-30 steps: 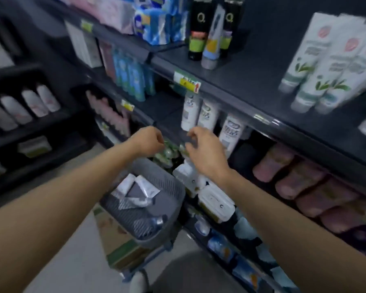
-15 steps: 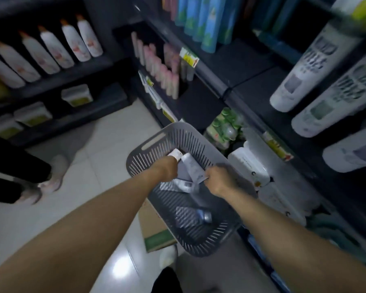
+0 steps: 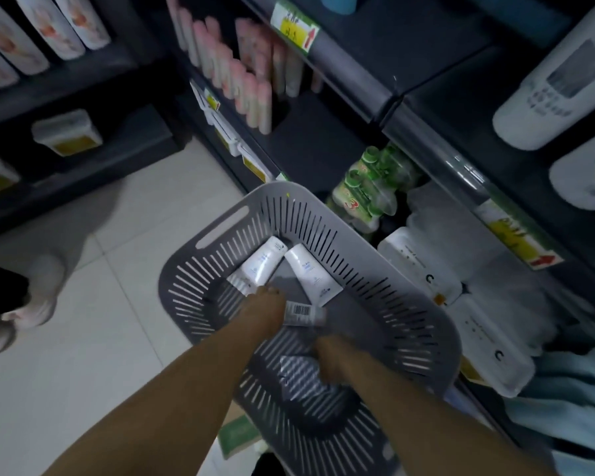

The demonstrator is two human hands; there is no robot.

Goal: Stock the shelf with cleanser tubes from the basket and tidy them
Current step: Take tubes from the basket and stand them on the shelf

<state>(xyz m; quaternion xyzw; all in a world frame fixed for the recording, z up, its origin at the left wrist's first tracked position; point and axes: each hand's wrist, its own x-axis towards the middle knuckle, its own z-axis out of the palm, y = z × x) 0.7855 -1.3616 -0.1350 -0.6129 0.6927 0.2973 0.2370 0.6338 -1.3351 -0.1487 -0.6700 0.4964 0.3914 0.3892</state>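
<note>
A grey slotted basket (image 3: 423, 324) stands below me beside the shelves. Two white cleanser tubes (image 3: 263, 261) (image 3: 311, 274) lie side by side at its far end. My left hand (image 3: 267, 304) is down inside the basket and grips a tube with a barcode (image 3: 301, 312), which sticks out to the right of the hand. Nearer to me, my right hand (image 3: 330, 362) reaches down with its fingers at a silvery tube (image 3: 296, 372) on the basket floor. That hand is blurred, so its hold on the tube is unclear.
Dark shelves (image 3: 351, 63) run along the right with large white tubes (image 3: 560, 87), green bottle packs (image 3: 364, 187) and white packs (image 3: 423, 266). Pink tubes (image 3: 244, 80) stand further back. Someone's shoe (image 3: 38, 293) is on the tiled floor at left. A cardboard box (image 3: 237, 434) sits under the basket.
My view dropped from the shelf to the basket. Both hands moved down from the shelf into the basket; the right hand went lower toward the near end.
</note>
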